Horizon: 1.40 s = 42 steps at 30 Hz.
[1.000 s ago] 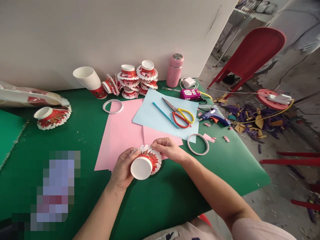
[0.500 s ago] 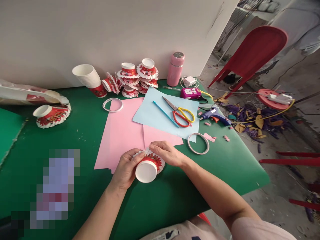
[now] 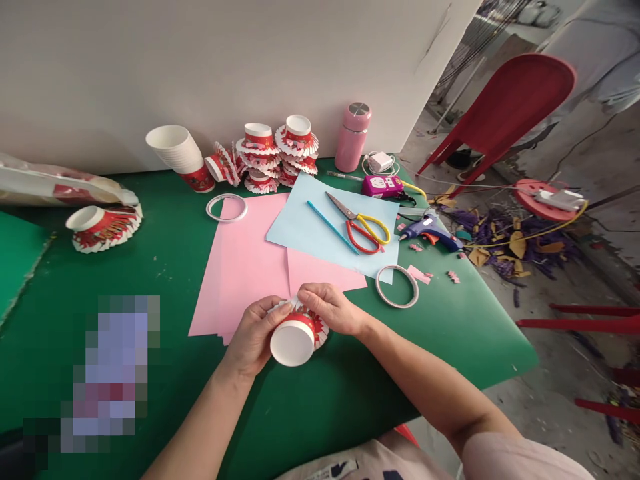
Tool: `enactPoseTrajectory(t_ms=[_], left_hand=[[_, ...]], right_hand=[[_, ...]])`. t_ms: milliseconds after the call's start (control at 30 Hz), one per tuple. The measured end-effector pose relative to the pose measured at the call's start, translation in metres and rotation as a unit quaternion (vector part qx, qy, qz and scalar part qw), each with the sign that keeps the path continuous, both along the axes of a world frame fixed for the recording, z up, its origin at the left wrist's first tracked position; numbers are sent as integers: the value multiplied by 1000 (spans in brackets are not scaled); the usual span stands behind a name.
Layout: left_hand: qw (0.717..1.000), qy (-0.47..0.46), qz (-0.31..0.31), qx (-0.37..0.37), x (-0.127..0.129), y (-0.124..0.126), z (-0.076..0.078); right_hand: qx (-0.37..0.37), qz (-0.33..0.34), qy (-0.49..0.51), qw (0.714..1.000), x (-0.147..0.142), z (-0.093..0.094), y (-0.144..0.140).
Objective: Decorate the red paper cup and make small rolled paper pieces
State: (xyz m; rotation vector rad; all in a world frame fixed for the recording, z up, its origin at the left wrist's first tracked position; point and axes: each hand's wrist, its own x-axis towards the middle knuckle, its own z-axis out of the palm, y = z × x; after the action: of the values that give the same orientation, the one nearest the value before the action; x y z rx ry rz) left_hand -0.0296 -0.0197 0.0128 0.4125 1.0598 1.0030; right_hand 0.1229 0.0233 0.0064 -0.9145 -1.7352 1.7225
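Note:
Just past the table's near edge I hold a red and white paper cup (image 3: 292,343) whose side is cut and folded out into a pleated frill. Its round white end faces me. My left hand (image 3: 256,331) grips the frill and cup from the left, thumb on top. My right hand (image 3: 330,308) pinches the frill's far edge, thumb and fingers pressed together. Both hands nearly meet at the pleats, and the fingertips underneath are hidden. Beneath and beyond lie pink paper sheets (image 3: 250,267) and a light blue sheet (image 3: 295,223).
Scissors (image 3: 367,233) and a blue stick (image 3: 330,225) lie on the blue sheet. Tape rolls (image 3: 397,287), a glue gun (image 3: 433,231) and a pink bottle (image 3: 354,137) stand around. Finished frilled cups (image 3: 260,160), stacked cups (image 3: 175,150) and one frilled cup (image 3: 105,227) sit further back.
My right thumb has bent slightly and its fingers have shifted a little at the frill's edge. The cup and my left hand stay nearly in place.

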Motion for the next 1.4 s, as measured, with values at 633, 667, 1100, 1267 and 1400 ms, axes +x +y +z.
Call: enactPoseTrajectory(t_ms=[633, 667, 1100, 1267, 1400], left_hand=[[999, 18, -29, -3, -5, 1, -6], [999, 19, -38, 3, -6, 1, -6], [978, 41, -191, 67, -15, 0, -2], [984, 30, -166, 62, -10, -2, -5], [997, 22, -66, 45, -5, 1, -6]], right_hand=[[-138, 8, 71, 988, -3, -3, -2], [-128, 12, 66, 990, -2, -3, -1], [-91, 115, 23, 989, 8, 15, 4], [-41, 93, -2, 995, 5, 13, 3], [3, 35, -11, 999, 9, 12, 10]])
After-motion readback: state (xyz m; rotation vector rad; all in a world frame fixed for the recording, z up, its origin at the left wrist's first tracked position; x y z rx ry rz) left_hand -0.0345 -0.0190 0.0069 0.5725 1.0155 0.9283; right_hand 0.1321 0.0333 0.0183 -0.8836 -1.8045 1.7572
